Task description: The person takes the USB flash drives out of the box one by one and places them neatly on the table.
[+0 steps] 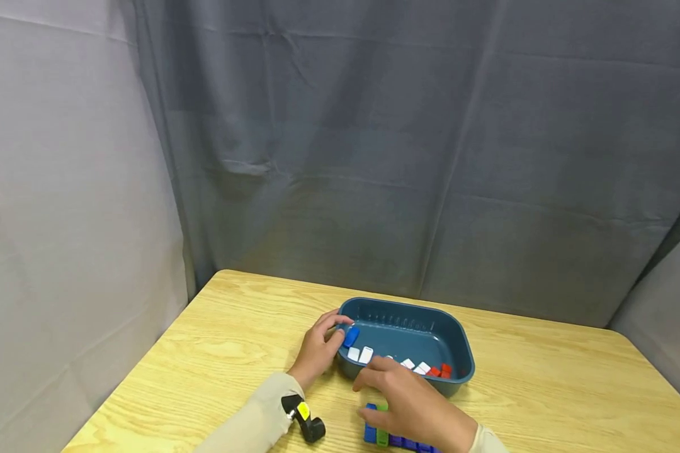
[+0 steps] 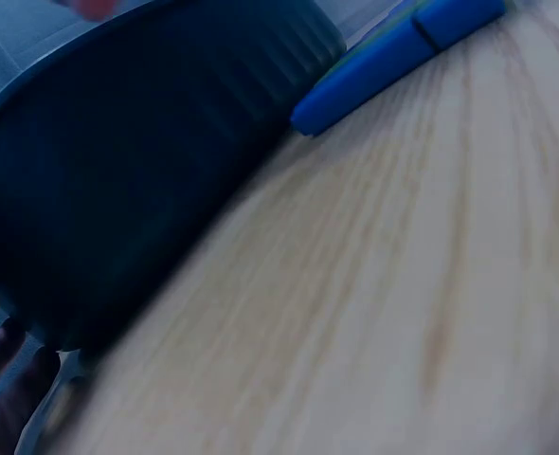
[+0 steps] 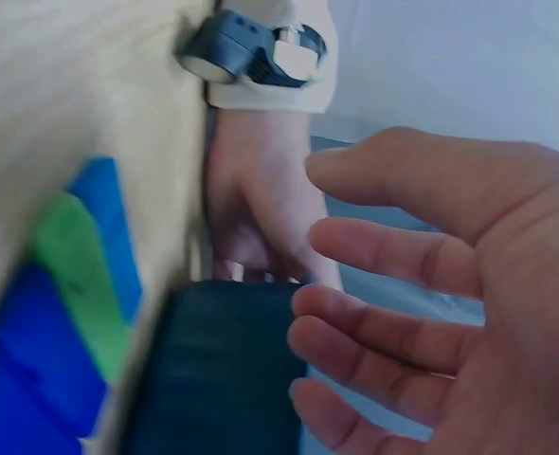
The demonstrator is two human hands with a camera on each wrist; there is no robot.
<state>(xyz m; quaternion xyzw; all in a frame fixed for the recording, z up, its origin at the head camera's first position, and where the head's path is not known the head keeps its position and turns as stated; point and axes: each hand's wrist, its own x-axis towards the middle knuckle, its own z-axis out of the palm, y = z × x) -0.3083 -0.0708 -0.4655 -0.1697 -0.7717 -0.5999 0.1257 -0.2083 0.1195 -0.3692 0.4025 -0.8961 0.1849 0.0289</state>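
Observation:
My left hand holds the left end of a dark teal plastic basin, with fingertips over its rim beside a blue piece. In the left wrist view, the basin's outer wall fills the upper left. My right hand hovers at the basin's near side, thumb and fingers apart and loosely bent; the right wrist view shows nothing in its grasp. Inside the basin lie small white pieces and red pieces. The right hand covers part of the near rim.
On the wooden table, in front of the basin, several flat pieces sit side by side: a blue one, a green one and purple-blue ones, partly under my right hand. A grey curtain hangs behind the table.

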